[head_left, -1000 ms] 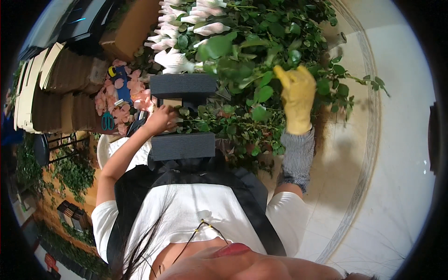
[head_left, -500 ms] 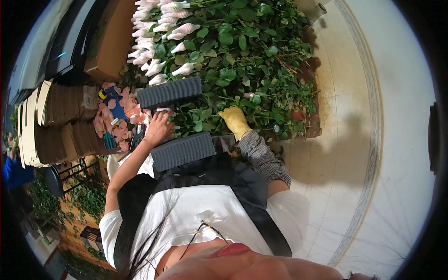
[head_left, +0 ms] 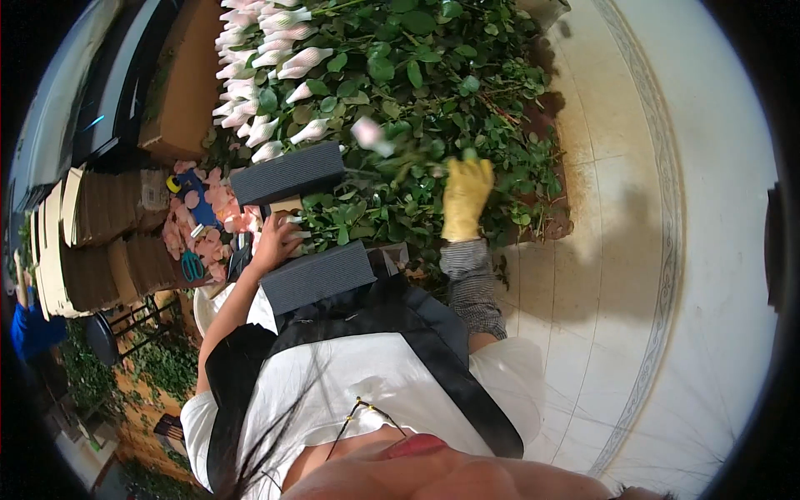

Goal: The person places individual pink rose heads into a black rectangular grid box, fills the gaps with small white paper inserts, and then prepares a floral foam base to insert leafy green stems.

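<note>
My bare left hand (head_left: 277, 241) rests at the head end of the leafy rose stems (head_left: 354, 215) lying between two grey ribbed blocks, its fingers bent and slightly apart. Near its fingertips are small whitish ends and a strip of tan cardboard (head_left: 286, 205). Farther right, my right hand (head_left: 468, 196), in a yellow glove, is closed at the stem end of a single rose (head_left: 372, 136). The rose's pale, net-covered head is smeared by motion above the pile. The far block (head_left: 287, 173) and the near block (head_left: 318, 277) flank the stems.
A large pile of roses with white-netted heads (head_left: 304, 62) spreads beyond the blocks. At left lie pink petals (head_left: 221, 200), teal scissors (head_left: 192, 267) and stacked cardboard sheets (head_left: 117, 200). Another person's blue sleeve (head_left: 37, 331) shows at far left. Pale floor tiles (head_left: 575, 292) lie at right.
My gloved right hand has moved right and away from me, and a blurred rose now shows above the pile. My left hand has shifted slightly left and nearer, its fingers more bent.
</note>
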Demonstrator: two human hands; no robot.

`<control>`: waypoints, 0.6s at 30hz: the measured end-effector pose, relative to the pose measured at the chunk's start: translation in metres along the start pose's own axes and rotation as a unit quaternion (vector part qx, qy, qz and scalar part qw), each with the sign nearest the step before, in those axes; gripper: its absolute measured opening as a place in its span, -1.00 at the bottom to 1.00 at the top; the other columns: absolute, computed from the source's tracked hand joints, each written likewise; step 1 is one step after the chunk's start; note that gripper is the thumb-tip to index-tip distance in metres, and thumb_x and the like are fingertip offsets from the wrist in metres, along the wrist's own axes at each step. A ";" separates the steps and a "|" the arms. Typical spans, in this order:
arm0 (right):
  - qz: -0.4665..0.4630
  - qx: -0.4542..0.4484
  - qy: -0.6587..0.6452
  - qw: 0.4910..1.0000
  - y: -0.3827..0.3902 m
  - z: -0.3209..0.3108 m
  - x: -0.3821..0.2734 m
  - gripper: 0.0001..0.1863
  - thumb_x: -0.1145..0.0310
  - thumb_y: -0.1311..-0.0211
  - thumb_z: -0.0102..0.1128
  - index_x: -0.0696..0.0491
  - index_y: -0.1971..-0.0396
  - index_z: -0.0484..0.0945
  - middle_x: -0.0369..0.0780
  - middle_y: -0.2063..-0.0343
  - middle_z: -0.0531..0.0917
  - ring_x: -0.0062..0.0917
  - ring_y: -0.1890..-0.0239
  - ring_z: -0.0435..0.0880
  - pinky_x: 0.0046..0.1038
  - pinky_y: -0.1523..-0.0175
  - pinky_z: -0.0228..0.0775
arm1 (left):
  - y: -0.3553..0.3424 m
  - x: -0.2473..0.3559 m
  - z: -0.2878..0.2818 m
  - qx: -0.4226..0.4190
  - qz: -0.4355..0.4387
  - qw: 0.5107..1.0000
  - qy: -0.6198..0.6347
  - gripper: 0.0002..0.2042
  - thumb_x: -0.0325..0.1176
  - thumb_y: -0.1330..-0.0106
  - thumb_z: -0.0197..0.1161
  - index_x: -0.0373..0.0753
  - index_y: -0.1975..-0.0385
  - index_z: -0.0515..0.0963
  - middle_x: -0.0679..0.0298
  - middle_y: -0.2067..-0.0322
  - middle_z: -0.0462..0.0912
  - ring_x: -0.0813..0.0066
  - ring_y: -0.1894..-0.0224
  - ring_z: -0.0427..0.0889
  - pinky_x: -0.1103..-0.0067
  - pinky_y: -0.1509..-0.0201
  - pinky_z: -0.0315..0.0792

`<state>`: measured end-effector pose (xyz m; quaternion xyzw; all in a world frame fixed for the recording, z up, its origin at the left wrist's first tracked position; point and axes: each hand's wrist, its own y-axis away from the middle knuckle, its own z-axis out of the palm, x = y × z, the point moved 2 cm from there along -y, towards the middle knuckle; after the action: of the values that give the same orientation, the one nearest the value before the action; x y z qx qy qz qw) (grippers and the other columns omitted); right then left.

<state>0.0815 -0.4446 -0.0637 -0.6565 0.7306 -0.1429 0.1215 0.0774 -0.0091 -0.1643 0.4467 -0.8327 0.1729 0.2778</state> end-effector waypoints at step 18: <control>-0.199 0.222 -0.076 0.952 -0.169 -0.130 -0.096 -0.75 0.56 0.03 0.20 0.06 0.28 0.63 -0.21 0.44 0.65 -0.34 0.25 0.63 -0.26 -0.12 0.47 | 0.004 0.003 -0.001 0.023 -0.024 0.999 0.017 -0.70 -0.31 -0.05 0.47 -0.13 0.20 0.63 0.02 -0.02 0.44 -0.05 -0.07 0.43 0.21 -0.13 0.41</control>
<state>0.2008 -0.3597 0.1189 -0.7542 0.5235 -0.2719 0.2884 0.0731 -0.0081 -0.1619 0.4701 -0.8123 0.1932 0.2860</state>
